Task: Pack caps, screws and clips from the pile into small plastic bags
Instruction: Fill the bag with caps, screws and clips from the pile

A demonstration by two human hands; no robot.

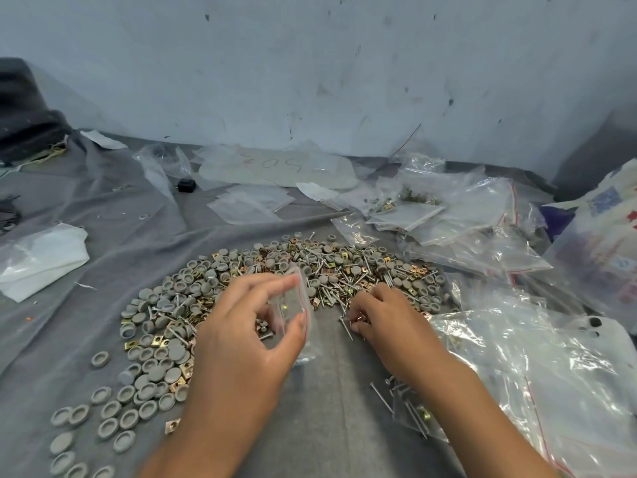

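- Grey cloth covers the work surface, creased and running out of view at the 9 and 6 o'clock edges.
- Dark bundle at 10 o'clock is cut by the left edge; what it is cannot be told.
- White folded sheet lies at 9 o'clock, well apart from the pile.
- Grey round caps trail down toward 7 o'clock, some rim-up, some flat-side-up; the lowest ones are cut off by the bottom edge.
- Pile of caps, screws and brass-coloured clips sits at centre; its near edge is hidden behind both hands.
- Left hand grips a small clear bag between curled fingers above and thumb below, held just over the near edge of the pile. Bag has a red strip along its mouth; contents hard to make out through blur and glare.
- Right hand is just to the 3 o'clock side of the bag, fingers curled down into the pile, pinching something small at the fingertips; a screw sticks out below them. What else it holds cannot be told.
- Loose screws lie at 5 o'clock, partly hidden under the right forearm.
- Flat clear bags heaped from 1 to 3 o'clock, a few holding parts, details too small to read.
- Large clear bag at 4 o'clock, cut by the right and bottom edges.
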